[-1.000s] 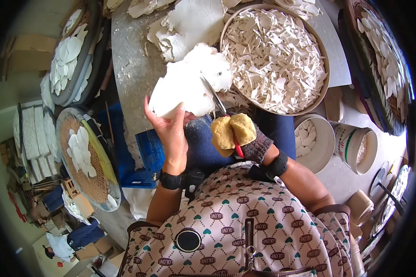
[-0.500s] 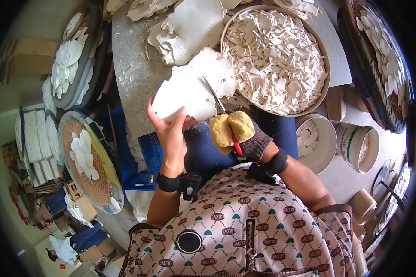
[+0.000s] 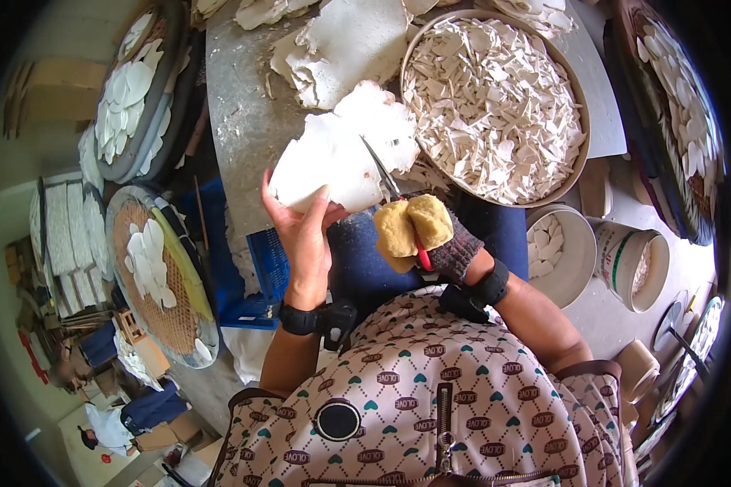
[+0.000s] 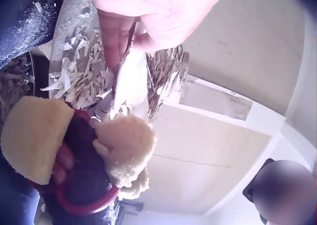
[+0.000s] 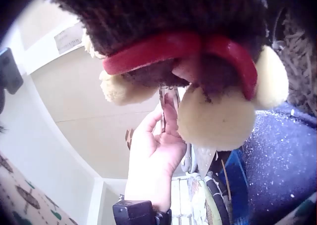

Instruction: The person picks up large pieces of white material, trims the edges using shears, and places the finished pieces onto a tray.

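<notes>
A flat white sheet with ragged edges (image 3: 325, 162) is pinched at its lower left by the bare left hand (image 3: 303, 235), thumb on top and fingers beneath. The right hand (image 3: 455, 250), in a dark knit glove, grips red-handled scissors (image 3: 424, 256) padded with yellow foam (image 3: 414, 227). Their blades (image 3: 379, 166) lie at the sheet's right part. In the left wrist view the left hand (image 4: 158, 12) holds the sheet (image 4: 130, 79) nearly edge-on. The right wrist view shows the red handles (image 5: 153, 49) round the gloved fingers and the left hand (image 5: 157, 153) beyond.
A round tray (image 3: 581, 105) of white scraps stands at the table's right, with larger sheets (image 3: 345, 49) behind. Buckets (image 3: 573, 280) stand on the floor at right, a blue crate (image 3: 268, 264) at left. Round racks (image 3: 166, 316) with white pieces flank both sides.
Against one second ago, the sheet and left hand sit slightly lower and further right in the head view. Both hands keep their holds; much of the surroundings has shifted a little rightward.
</notes>
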